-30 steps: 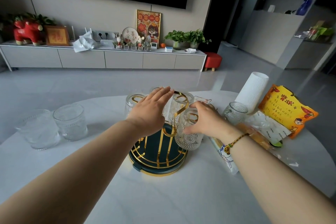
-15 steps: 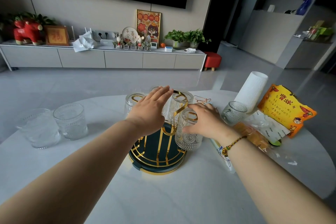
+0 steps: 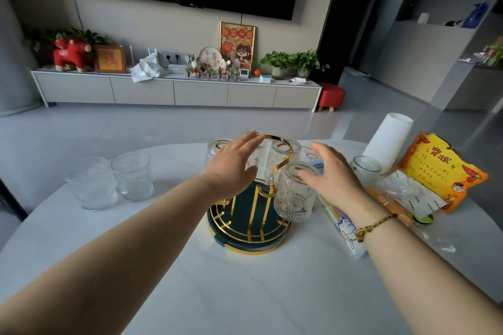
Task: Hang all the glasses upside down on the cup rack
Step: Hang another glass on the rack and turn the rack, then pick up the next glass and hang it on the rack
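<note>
Gold wire is curling up from the dark green cup rack [image 3: 246, 221], where upside-down glasses [image 3: 295, 190] are hanging; we are holding our left hand [image 3: 231, 168] flat over it and our right hand [image 3: 330, 175] spread beside the nearest glass, gripping nothing. Two upright glasses [image 3: 114, 182] are waiting left on the white marble table [image 3: 245, 294], another [image 3: 364, 170] right, near an orange snack bag [image 3: 441, 171] whose print we are not making out.

Lower half of the frame is wide open for us, just bare white table [image 3: 245, 294]. The cup rack [image 3: 249, 221] sits dead center, crowded with hung glasses. Right side is cramped: a loose glass [image 3: 364, 171], white roll [image 3: 388, 141], yellow bag [image 3: 441, 171] and wrappers packed together. At left, two glasses [image 3: 114, 182] stand side by side, with a clear gap between them and the rack.
</note>
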